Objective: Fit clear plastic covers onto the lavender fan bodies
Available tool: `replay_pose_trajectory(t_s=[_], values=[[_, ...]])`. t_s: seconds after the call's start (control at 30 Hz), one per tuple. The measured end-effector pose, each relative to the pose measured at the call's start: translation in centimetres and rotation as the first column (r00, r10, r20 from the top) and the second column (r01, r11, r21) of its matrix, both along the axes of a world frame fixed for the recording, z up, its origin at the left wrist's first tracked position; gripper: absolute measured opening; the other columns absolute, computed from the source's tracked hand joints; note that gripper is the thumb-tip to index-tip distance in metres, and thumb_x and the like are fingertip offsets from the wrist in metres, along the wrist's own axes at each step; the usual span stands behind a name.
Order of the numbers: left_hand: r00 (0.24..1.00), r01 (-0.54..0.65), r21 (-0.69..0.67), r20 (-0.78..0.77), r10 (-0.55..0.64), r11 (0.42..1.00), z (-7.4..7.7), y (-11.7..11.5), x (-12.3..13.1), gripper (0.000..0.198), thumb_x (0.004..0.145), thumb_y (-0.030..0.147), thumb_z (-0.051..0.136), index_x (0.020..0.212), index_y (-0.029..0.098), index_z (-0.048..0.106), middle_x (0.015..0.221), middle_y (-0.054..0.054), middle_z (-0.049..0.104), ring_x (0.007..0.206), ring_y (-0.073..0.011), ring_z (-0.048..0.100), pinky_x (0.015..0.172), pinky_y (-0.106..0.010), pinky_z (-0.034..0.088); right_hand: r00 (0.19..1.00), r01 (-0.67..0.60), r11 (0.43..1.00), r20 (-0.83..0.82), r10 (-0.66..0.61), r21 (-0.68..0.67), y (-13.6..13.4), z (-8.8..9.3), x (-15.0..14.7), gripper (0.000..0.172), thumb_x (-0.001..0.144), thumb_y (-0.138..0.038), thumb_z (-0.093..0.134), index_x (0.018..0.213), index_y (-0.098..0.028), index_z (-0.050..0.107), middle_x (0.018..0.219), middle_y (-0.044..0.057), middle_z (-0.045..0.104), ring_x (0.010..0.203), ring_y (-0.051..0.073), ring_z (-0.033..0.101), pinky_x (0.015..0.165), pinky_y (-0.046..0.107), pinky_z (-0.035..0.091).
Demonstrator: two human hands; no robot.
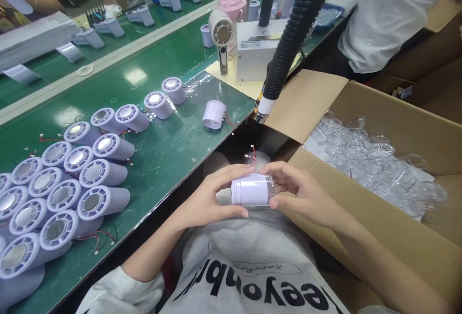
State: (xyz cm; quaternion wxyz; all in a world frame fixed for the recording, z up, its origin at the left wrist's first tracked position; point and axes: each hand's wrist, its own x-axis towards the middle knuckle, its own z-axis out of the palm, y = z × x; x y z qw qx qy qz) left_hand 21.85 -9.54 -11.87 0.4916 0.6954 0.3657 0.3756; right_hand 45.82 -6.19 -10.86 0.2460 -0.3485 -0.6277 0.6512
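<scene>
The lilac tube (250,191) lies sideways between both hands, in front of the person's shirt (252,246) and beyond the table's edge. The left hand (204,201) clasps its left end, thumb below and fingers above. The right hand (306,191) pinches the clear plastic (270,191) at the other end — thumb below, fingers curled above. Thin wires (253,153) poke up behind the tube. Similar tubes (104,174) crowd the green table (173,145) — an open carton (342,222) of clear plastic pieces (371,155) sits on the right.

Lighting bright, from overhead; glare patches on glossy green worktop (115,83). Deep shadow beneath its near edge. Wide-angle distortion; corners softly blurred.
</scene>
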Motion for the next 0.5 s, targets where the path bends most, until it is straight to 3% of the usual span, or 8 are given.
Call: replay_pose_trajectory(t_s=[0.17,0.33,0.5], values=[[1.0,0.005,0.036,-0.015,-0.004,0.999,0.0,0.0,0.1,0.081,0.065,0.027,0.084,0.137,0.038,0.048,0.143,-0.005,0.052,0.133,-0.0269,0.047,0.11,-0.041,0.04,0.997,0.02,0.989,-0.076,-0.032,-0.147,0.0,-0.2,-0.3,0.041,0.08,-0.043,0.076,0.109,-0.023,0.054,0.102,0.003,0.066,0.084,0.017,0.064,0.07,0.026,0.052],[1.0,0.02,0.055,-0.011,-0.019,0.998,0.0,0.0,0.1,0.079,0.066,0.028,0.083,0.137,0.036,0.049,0.143,-0.008,0.052,0.133,-0.029,0.047,0.111,-0.045,0.039,0.991,0.01,0.967,-0.123,-0.043,-0.254,0.0,-0.2,-0.7,0.047,0.079,-0.055,0.072,0.103,-0.021,0.05,0.082,-0.001,0.065,0.061,0.012,0.063,0.058,0.023,0.053],[1.0,0.023,0.034,-0.004,-0.022,0.999,-0.1,0.0,0.1,0.078,0.066,0.029,0.083,0.137,0.035,0.05,0.143,-0.009,0.051,0.133,-0.0301,0.047,0.111,-0.047,0.039,0.999,0.022,0.948,-0.037,-0.036,-0.319,-0.1,-0.4,-1.1,0.052,0.08,-0.067,0.063,0.094,-0.019,0.047,0.066,-0.001,0.063,0.05,0.014,0.065,0.046,0.022,0.052]])
